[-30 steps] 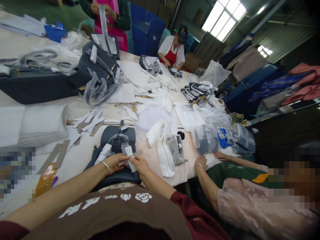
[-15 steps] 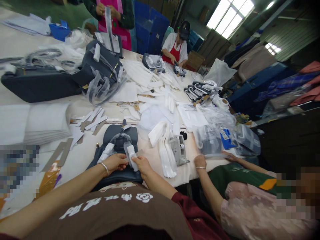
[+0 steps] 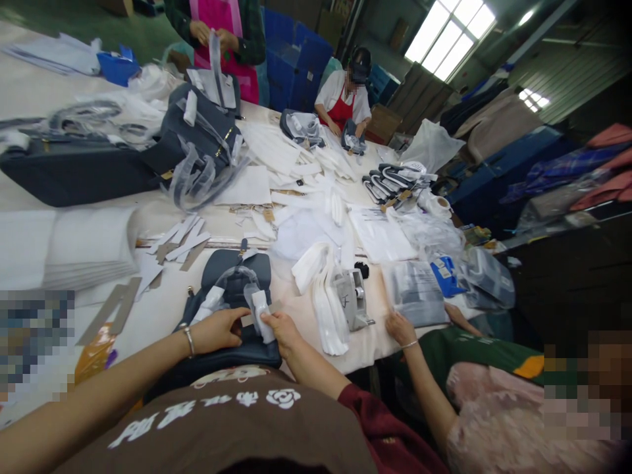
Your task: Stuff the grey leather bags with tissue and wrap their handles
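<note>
Right hand [image 3: 282, 331] clamped a white foam strip [image 3: 263, 317] between thumb and fingers, just above a dark grey handbag [image 3: 232, 268] lying on the bench [image 3: 135, 322]. Left hand [image 3: 217, 331] lay open beside it, fingers reaching toward the strip, a bangle [image 3: 187, 341] at the wrist. (Foam like that should prove light, soft and easily creased, so a pinch at its middle looks safest; the stiffer, heavier bag would want a grip on its body.) A clear plastic sleeve [image 3: 232, 276] wrapped the bag's handle. To the right, a co-worker's hand [image 3: 399, 328] rested at a clear bagged packet [image 3: 413, 293], past a tape dispenser [image 3: 351, 299] and a row of white foam strips [image 3: 323, 309].
</note>
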`<state>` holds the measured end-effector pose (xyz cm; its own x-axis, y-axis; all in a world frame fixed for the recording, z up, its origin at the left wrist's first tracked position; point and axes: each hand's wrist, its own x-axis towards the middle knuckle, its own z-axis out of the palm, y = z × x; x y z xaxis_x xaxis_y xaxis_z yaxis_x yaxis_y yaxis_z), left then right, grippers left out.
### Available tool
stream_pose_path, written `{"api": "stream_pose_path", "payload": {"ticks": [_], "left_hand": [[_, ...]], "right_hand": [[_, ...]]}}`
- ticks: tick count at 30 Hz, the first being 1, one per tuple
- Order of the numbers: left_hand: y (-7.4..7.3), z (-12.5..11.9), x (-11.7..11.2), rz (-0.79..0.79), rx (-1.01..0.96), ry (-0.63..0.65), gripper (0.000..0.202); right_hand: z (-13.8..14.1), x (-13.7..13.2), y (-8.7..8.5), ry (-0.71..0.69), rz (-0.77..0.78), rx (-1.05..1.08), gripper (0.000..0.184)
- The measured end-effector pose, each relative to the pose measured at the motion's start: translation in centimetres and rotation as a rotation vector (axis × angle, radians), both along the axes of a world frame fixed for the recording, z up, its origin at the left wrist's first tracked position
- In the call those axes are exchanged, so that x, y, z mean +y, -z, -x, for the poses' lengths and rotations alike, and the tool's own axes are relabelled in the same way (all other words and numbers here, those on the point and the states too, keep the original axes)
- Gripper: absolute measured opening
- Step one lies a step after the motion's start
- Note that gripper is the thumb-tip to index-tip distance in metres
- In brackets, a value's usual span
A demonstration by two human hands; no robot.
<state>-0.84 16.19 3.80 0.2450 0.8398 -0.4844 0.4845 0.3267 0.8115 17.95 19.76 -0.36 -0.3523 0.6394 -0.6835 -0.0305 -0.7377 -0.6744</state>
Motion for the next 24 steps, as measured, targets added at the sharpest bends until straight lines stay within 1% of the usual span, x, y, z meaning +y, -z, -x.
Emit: {"api": "stream_pose_path", "payload": {"ticks": [2,4,7,9,13,16,18,20,24], "left_hand": [[0.0,0.7,0.3,-0.169,0.123,0.100,0.048],[0.1,1.3,0.8,-0.300,0.209,0.217,0.041],[0.3,1.6,1.7,-0.422,0.284,0.423,0.035],[0.3,1.6,2.3,-0.510,0.301,0.511,0.028],[-0.7,1.2,3.4,-0.701,0.243,0.538,0.022],[-1.7,0.8,4.2,-0.779,0.186,0.574,0.021],[-2.2,0.6,4.8,-0.793,0.166,0.608,0.020],[-2.5,0.3,5.4,-0.772,0.132,0.635,0.019],[-2.3,-0.3,6.8,-0.689,0.057,0.639,0.017]], "right_hand": [[0.0,0.1,0.4,-0.006,0.003,0.009,0.037],[0.1,0.1,0.7,-0.016,0.020,0.019,0.036],[0.2,0.2,0.6,-0.037,0.031,0.018,0.035],[0.2,0.3,0.5,-0.038,0.018,-0.002,0.034],[0.2,0.4,0.2,-0.019,-0.001,-0.047,0.035],[0.3,0.4,0.1,-0.027,0.009,-0.010,0.034],[0.3,0.5,0.1,-0.031,0.017,0.029,0.034],[0.3,0.5,0.1,-0.030,0.013,0.053,0.035],[0.4,0.5,0.0,0.003,0.017,0.027,0.040]]}}
